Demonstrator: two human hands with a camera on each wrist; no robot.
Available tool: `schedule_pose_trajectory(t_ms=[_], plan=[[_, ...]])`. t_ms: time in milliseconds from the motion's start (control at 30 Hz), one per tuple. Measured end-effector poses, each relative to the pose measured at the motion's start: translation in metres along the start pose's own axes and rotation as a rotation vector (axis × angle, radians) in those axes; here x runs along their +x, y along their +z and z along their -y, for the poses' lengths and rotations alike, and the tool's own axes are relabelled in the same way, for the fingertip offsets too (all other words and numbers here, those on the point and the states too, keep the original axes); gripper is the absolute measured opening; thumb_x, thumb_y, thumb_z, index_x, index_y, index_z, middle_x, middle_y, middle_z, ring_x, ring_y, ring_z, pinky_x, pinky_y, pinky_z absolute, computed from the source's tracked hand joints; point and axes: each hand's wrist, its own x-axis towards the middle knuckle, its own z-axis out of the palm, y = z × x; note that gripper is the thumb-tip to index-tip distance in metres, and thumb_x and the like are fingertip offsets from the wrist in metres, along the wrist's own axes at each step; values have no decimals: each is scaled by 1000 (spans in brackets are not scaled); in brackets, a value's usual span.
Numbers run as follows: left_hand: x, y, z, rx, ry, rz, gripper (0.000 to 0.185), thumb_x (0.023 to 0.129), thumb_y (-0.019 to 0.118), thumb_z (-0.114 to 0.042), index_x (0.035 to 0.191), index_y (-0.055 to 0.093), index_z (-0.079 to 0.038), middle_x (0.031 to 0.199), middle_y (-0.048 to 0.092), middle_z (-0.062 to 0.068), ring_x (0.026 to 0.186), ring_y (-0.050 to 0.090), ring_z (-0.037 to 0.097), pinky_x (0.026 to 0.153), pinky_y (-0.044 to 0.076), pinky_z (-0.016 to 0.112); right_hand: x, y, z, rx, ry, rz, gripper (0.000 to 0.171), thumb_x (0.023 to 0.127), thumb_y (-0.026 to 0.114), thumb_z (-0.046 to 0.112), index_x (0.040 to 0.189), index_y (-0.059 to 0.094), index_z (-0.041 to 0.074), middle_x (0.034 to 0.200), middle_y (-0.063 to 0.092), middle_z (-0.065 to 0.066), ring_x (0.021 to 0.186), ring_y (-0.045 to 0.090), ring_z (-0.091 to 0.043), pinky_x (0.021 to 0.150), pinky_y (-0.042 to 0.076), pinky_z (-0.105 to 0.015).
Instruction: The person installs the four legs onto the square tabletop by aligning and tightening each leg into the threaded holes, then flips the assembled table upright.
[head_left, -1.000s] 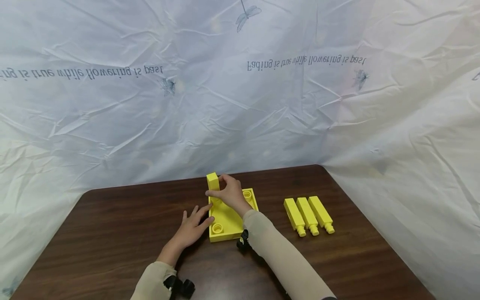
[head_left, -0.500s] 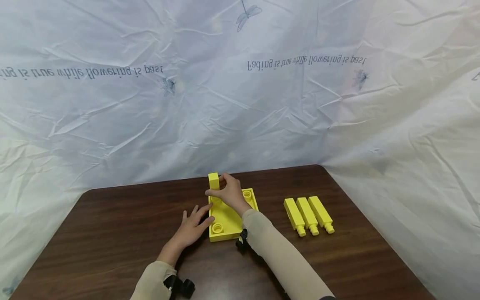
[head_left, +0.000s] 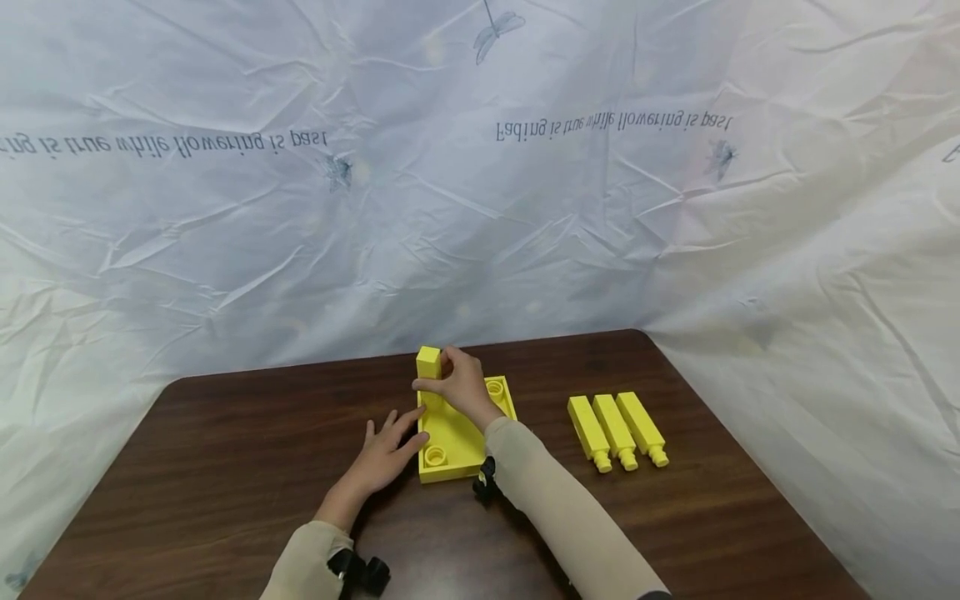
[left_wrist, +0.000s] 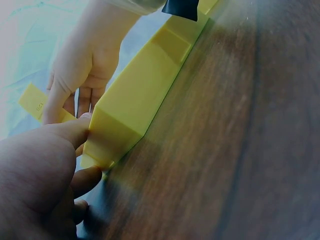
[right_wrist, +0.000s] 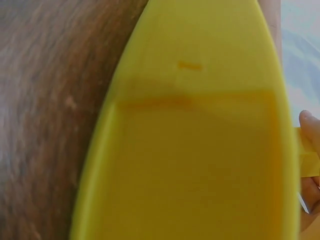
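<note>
Right hand (head_left: 459, 386): grasped the yellow peg (head_left: 428, 364) near its top, thumb on the near face and fingers curled round the far side.
Yellow peg: stood upright at the far-left corner of the yellow base plate (head_left: 459, 435), its lower end hidden behind the thumb; whether it was fully seated could not be told.
Left hand (head_left: 381, 454): lay flat on the table (head_left: 225, 467) with fingers straight and spread, fingertips against the left edge of the base plate; the left wrist view showed the thumb (left_wrist: 70, 131) pressed to the plate's corner (left_wrist: 107, 135).
Yellow base plate: lay flat on the table near its centre, round sockets visible at the near-left (head_left: 435, 456) and far-right (head_left: 494, 387) corners.
Spare pegs (head_left: 617, 432): three lay side by side on the table to the right of the plate, well apart from both hands, studs toward the person.
Right wrist view: filled by the blurred plate surface (right_wrist: 200, 165).
Backdrop: wrinkled white sheet (head_left: 480, 208) with printed text.
</note>
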Motion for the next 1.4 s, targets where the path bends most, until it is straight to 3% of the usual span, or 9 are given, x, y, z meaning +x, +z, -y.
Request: schedule_pose_trajectory(t_ms=[267,467,600,833,1033,1400], plan=[[0,1,0,8,1,-5,62,113,49,-43,166,36,-13,166,38,21,160,6,48,119,-18,71,-1,-7,2,-23,-38,34,36,92,86,33,94,57,11,85,64,-1,77,64,-13,64,54,-29],[-1,1,-1,9,1,0,62,114,49,-43,166,36,-13,166,37,21,160,6,48,119,-17,71,-3,-12,4,-97,-69,75,27,96,82,31,108,67,11,96,69,2,90,68,-13,79,59,-31],[-1,0,-2,10,2,-5,61,114,49,-42,166,37,-12,166,37,21,160,6,48,119,-17,71,-2,-13,6,-130,-89,102,30,100,78,31,121,70,11,107,72,0,99,70,-15,88,60,-33],[0,1,-2,20,1,-6,61,114,48,-42,166,36,-13,166,37,20,160,7,47,120,-17,70,-3,-15,5,-119,-88,133,38,102,74,27,133,68,7,117,73,-8,106,71,-22,91,60,-39],[-1,2,-2,19,-1,-15,61,114,49,-42,166,37,-13,166,38,21,160,8,48,120,-16,70,-5,-15,2,-104,-84,126,37,102,74,29,132,69,8,118,73,-5,106,71,-19,91,60,-37],[-1,2,-1,25,-1,-12,61,114,49,-43,166,37,-12,165,39,21,159,8,48,120,-17,70,-4,-14,-4,-45,-59,96,29,94,84,29,114,69,13,106,72,1,96,70,-13,85,61,-35]])
